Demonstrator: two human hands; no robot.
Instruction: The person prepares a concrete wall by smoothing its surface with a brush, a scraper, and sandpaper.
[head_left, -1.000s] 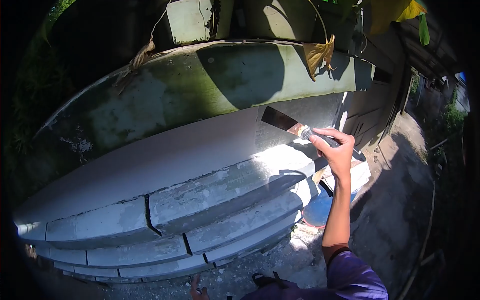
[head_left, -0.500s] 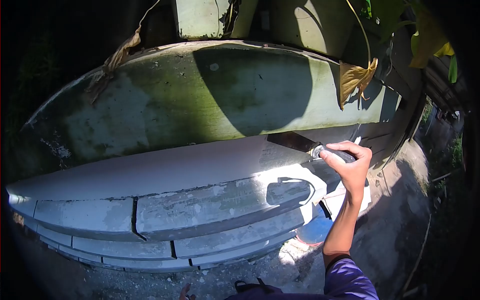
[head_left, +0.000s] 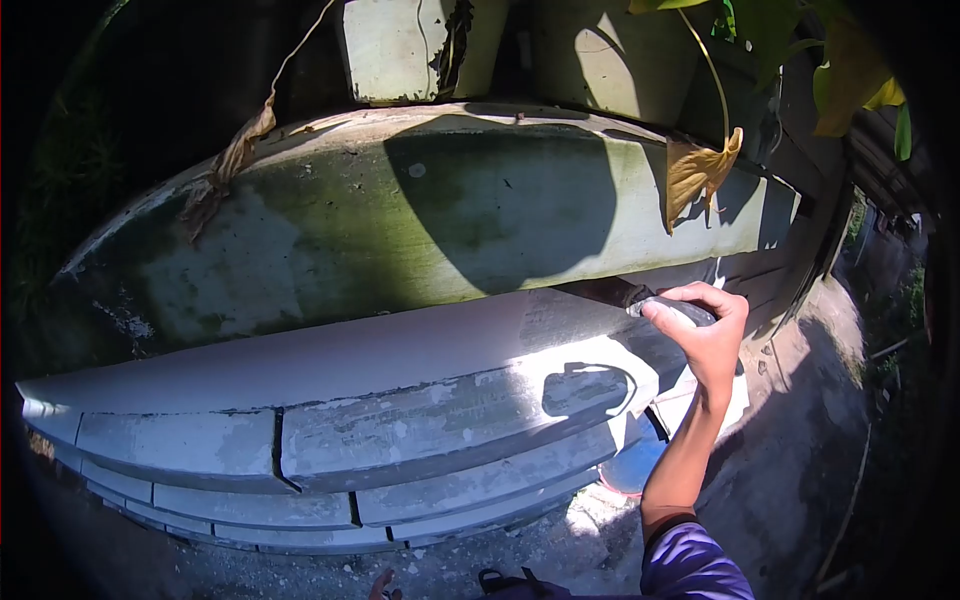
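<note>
My right hand (head_left: pixel 708 322) is wrapped round the dark handle of a flat-bladed tool (head_left: pixel 610 291). Its blade points left and lies at the lower edge of a green-stained ledge (head_left: pixel 500 210), partly hidden there. Under the ledge is a smooth pale wall band (head_left: pixel 400 340); stepped grey-white mouldings (head_left: pixel 370 430) run below it. At the bottom edge, only the fingertips of my left hand (head_left: pixel 384 585) show, low over the ground; what they hold, if anything, cannot be made out.
A blue container (head_left: pixel 634 466) stands on the ground by my right forearm. Pale planters (head_left: pixel 400 50) sit above the ledge. One dried leaf (head_left: pixel 700 178) hangs over its right part, another (head_left: pixel 232 165) over its left.
The tool's blade has moved up against the ledge's lower edge, and less of it shows. The whole view has shifted slightly, with the wall lower in it.
</note>
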